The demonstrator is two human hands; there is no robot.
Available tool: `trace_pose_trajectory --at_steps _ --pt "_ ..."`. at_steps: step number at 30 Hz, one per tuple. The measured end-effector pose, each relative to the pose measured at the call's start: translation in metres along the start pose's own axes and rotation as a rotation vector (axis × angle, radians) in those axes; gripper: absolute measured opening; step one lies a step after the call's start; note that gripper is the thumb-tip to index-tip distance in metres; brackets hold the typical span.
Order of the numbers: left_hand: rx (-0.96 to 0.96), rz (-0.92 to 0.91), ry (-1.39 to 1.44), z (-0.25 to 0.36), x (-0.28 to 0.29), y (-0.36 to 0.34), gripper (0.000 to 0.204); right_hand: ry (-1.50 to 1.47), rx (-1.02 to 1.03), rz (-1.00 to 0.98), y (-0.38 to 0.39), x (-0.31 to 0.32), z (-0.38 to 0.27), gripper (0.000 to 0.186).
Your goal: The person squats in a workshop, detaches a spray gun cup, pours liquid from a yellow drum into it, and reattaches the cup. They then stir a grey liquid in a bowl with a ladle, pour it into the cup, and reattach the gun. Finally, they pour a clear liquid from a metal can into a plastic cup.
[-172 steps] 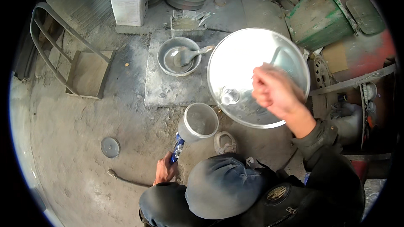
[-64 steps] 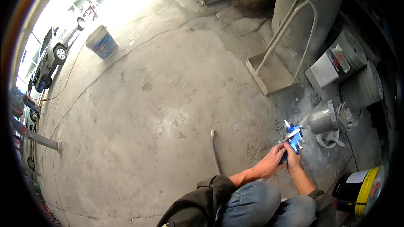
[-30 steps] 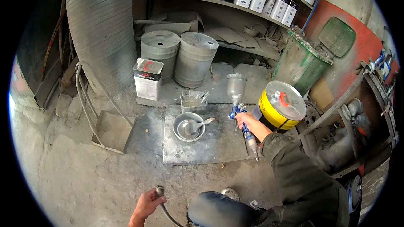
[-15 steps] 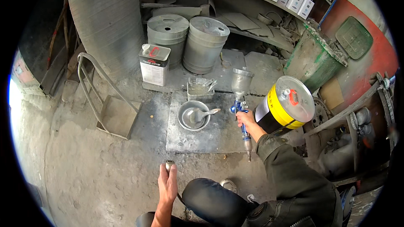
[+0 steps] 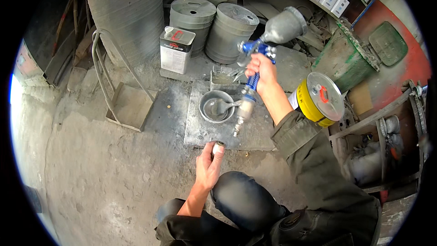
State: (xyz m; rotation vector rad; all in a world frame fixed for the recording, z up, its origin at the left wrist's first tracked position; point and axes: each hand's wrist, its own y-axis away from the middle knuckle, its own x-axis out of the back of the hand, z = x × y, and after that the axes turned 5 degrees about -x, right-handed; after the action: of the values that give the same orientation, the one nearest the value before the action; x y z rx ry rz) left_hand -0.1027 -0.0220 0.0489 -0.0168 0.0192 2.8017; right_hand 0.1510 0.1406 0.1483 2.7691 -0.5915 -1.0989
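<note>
Gripped by its blue handle, a spray gun (image 5: 284, 26) with a grey cup is held up in my right hand (image 5: 264, 70). The gun is tilted, and its metal inlet end points down toward my left hand (image 5: 207, 168). Between the thumb and fingers of that hand is a short metal hose coupler (image 5: 218, 148), its open end upward. A gap separates coupler and inlet. Beyond them, a grey bowl (image 5: 203, 115) with a coated scoop or brush (image 5: 223, 107) in it stands on a dusty slab (image 5: 193, 127).
A small rectangular tub (image 5: 223, 79) sits behind the bowl. Farther back stand a square can (image 5: 175, 57) and two metal drums (image 5: 193, 13). At right are a yellow-banded drum (image 5: 325, 93), a green bin (image 5: 341, 59) and a rack (image 5: 378, 150). A long-handled dustpan (image 5: 129, 105) rests at left.
My right hand has raised the spray gun, tilting its cup to the right. My left hand has moved up and to the right with the coupler. The view has shifted somewhat.
</note>
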Motion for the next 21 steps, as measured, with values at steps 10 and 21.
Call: trace_pose_trajectory --at_steps 10,21 --pt "-0.072 0.078 0.064 0.028 -0.005 0.004 0.031 0.142 0.141 -0.031 0.041 -0.080 0.013 0.026" --pt "0.010 0.088 0.090 0.048 0.022 0.007 0.035 0.067 0.062 -0.159 0.042 -0.080 0.043 0.023"
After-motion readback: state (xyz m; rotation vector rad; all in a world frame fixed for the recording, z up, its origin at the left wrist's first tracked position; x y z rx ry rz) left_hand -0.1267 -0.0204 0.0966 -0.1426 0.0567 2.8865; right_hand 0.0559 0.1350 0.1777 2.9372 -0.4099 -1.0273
